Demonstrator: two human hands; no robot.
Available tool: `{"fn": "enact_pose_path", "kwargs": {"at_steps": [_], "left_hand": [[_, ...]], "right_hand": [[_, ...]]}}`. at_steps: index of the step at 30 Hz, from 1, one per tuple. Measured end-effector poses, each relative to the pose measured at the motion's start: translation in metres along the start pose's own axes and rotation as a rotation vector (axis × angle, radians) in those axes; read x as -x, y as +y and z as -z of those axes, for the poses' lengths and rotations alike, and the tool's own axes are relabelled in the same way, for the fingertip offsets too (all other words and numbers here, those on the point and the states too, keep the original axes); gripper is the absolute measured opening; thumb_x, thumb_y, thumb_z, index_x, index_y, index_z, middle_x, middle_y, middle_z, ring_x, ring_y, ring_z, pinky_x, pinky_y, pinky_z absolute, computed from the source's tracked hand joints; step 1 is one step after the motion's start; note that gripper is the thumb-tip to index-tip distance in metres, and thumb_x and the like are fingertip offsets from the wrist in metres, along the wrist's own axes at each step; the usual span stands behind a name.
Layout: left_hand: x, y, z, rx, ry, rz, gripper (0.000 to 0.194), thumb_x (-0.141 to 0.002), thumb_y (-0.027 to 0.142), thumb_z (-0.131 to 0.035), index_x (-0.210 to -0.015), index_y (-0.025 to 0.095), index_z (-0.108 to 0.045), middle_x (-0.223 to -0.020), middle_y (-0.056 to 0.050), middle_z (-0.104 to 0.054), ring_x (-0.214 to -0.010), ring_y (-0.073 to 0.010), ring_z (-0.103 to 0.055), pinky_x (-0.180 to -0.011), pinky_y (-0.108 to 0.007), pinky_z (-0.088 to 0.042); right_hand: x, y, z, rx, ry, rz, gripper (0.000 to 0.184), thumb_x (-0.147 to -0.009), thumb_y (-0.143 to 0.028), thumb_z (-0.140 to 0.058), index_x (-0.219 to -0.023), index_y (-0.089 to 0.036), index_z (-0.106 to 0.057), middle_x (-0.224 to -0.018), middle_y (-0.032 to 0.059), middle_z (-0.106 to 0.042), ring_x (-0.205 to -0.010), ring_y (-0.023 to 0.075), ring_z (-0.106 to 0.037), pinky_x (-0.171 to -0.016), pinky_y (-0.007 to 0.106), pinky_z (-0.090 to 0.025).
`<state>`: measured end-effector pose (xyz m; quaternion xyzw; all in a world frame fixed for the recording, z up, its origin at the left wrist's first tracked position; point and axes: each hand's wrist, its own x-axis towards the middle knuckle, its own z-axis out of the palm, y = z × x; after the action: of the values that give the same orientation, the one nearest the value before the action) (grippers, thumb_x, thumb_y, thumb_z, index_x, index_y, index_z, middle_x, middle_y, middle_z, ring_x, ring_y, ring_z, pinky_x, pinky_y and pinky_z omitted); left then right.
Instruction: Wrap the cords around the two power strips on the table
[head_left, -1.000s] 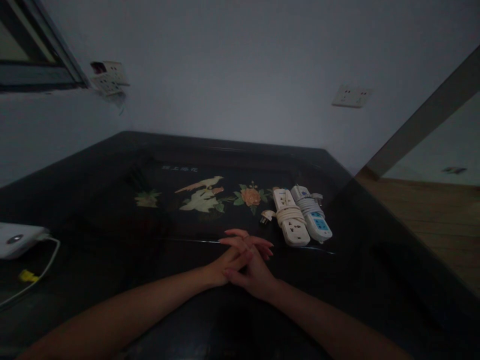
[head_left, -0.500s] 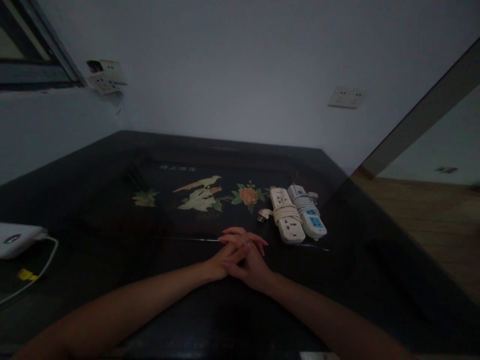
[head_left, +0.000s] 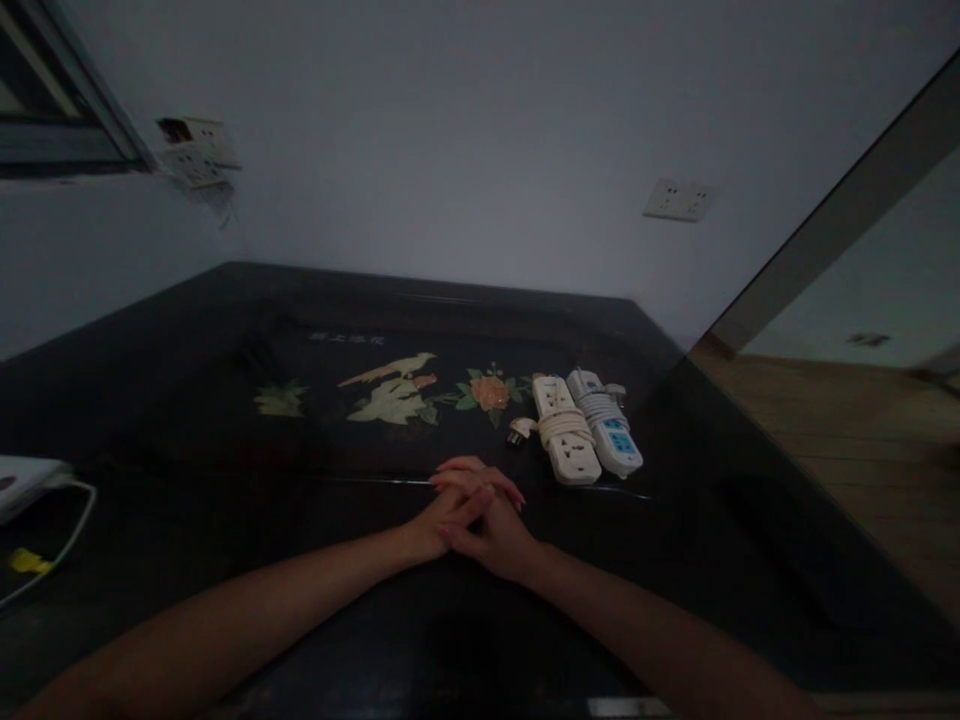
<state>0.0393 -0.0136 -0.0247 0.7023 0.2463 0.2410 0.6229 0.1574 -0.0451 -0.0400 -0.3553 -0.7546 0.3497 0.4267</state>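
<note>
My left hand and my right hand rest together on the dark table, fingers interlaced. Both are closed, and I see no object in them. Just beyond my right hand lies a cream power strip with its cord wound round its middle; its plug points left. Against its right side is a second white power strip with blue sockets, also wrapped in its cord. Neither hand touches the strips.
A bird-and-flower picture decorates the tabletop. At the left edge sits a white device with a white cable and a yellow tag. Wall sockets are at the back right, and loose socket plates at the back left.
The view has turned slightly right, so everything sits a little further left in the picture. My hands stay clasped and the power strips keep their places on the table.
</note>
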Motion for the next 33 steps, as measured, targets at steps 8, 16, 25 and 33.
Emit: {"fn": "enact_pose_path", "kwargs": {"at_steps": [8, 16, 25, 33], "left_hand": [[0.0017, -0.0019, -0.0026, 0.045, 0.039, -0.092, 0.024, -0.086, 0.029, -0.043, -0.094, 0.013, -0.059, -0.092, -0.005, -0.055, -0.095, -0.0221, -0.058, -0.086, -0.033, -0.044], [0.0031, -0.0072, -0.0031, 0.036, 0.037, -0.134, 0.028, -0.084, 0.035, -0.044, -0.098, 0.015, -0.059, -0.095, -0.006, -0.056, -0.097, -0.0247, -0.058, -0.089, -0.036, -0.043], [0.0031, -0.0079, -0.0037, -0.007, 0.066, -0.092, 0.023, -0.085, 0.022, -0.04, -0.094, 0.014, -0.059, -0.094, -0.005, -0.056, -0.095, -0.0205, -0.058, -0.088, -0.031, -0.044], [0.0018, -0.0042, -0.0028, -0.094, 0.035, -0.037, 0.022, -0.084, 0.011, -0.035, -0.096, 0.013, -0.054, -0.095, -0.005, -0.052, -0.097, -0.0184, -0.057, -0.089, -0.027, -0.043]], "right_hand": [[0.0006, -0.0008, 0.0005, -0.006, -0.011, 0.005, 0.044, -0.081, -0.031, -0.062, -0.123, -0.025, -0.053, -0.118, 0.0085, -0.053, -0.111, 0.0233, -0.051, -0.09, 0.042, -0.047], [0.0004, -0.0017, 0.0001, -0.022, -0.022, 0.003, 0.044, -0.081, -0.031, -0.063, -0.123, -0.025, -0.053, -0.118, 0.0082, -0.051, -0.111, 0.023, -0.05, -0.089, 0.041, -0.048], [-0.0006, -0.0027, 0.001, -0.024, -0.032, -0.014, 0.044, -0.08, -0.032, -0.063, -0.122, -0.024, -0.054, -0.116, 0.0087, -0.049, -0.108, 0.0228, -0.051, -0.088, 0.041, -0.048], [0.0021, -0.0015, 0.0004, -0.019, -0.038, -0.031, 0.046, -0.08, -0.033, -0.064, -0.123, -0.024, -0.053, -0.117, 0.0086, -0.05, -0.113, 0.0238, -0.05, -0.092, 0.043, -0.045]]}}
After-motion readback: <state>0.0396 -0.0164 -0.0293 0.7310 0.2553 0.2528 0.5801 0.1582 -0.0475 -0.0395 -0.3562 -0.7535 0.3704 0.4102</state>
